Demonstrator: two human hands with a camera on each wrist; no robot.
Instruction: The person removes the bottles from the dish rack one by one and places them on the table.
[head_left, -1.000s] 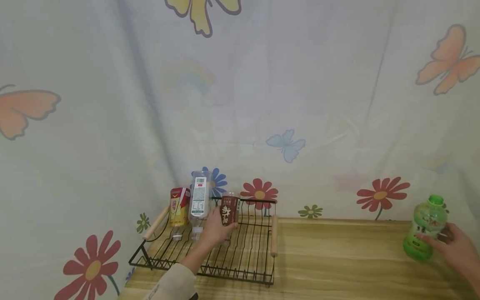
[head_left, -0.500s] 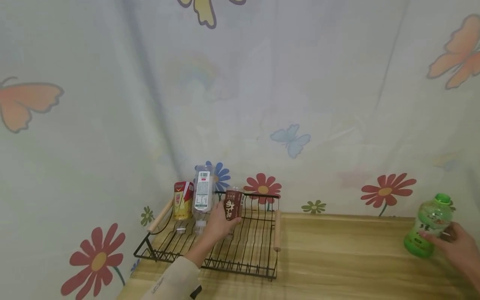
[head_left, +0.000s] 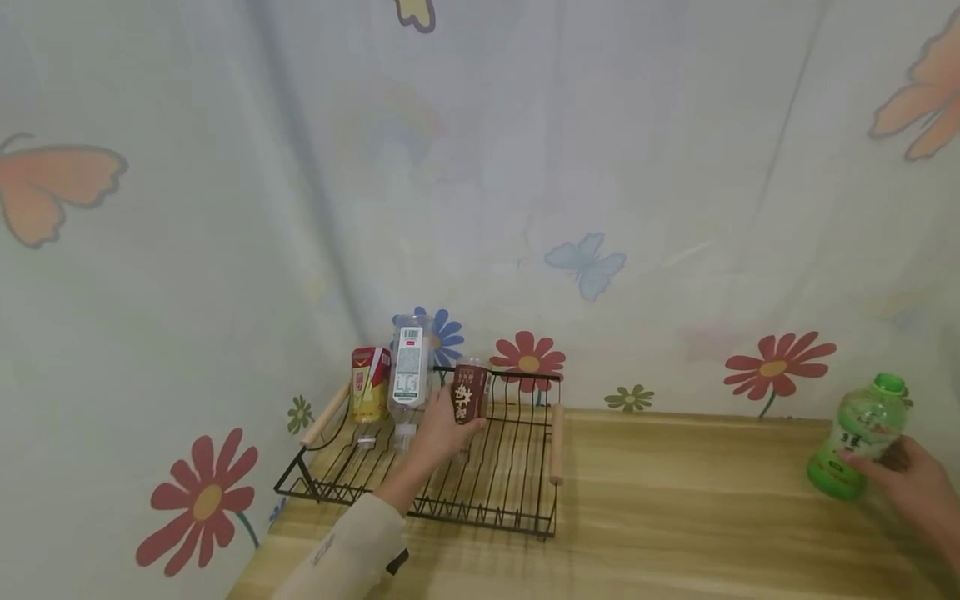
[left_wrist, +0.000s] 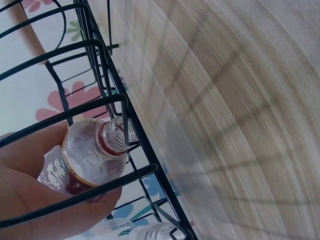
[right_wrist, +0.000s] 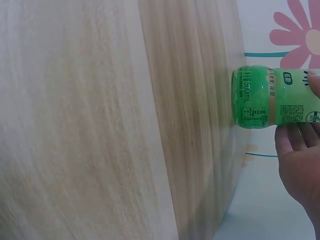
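Note:
My left hand [head_left: 437,433] grips a clear bottle with a dark brown label [head_left: 469,392] over the black wire rack [head_left: 487,527]. In the left wrist view the neck of this bottle [left_wrist: 95,152] is uncapped and points down among the rack wires. At the far right, my right hand [head_left: 917,483] holds a green plastic bottle [head_left: 858,437], neck up and slightly tilted. Its base [right_wrist: 250,97] is at or just above the wooden table in the right wrist view; I cannot tell which. Fingers and thumb wrap the label of the green bottle.
Left in the rack, a red and yellow carton-shaped bottle [head_left: 371,385] and a taller clear bottle with a white label [head_left: 410,367] stand neck down. Wooden handles [head_left: 557,446] flank the rack. Wooden tabletop [head_left: 675,475] lies between rack and green bottle; a flowered curtain [head_left: 660,167] hangs behind.
The whole head view has shifted, so the scene sits slightly higher and farther right. Both hands keep their grips, with the bottles in nearly the same places.

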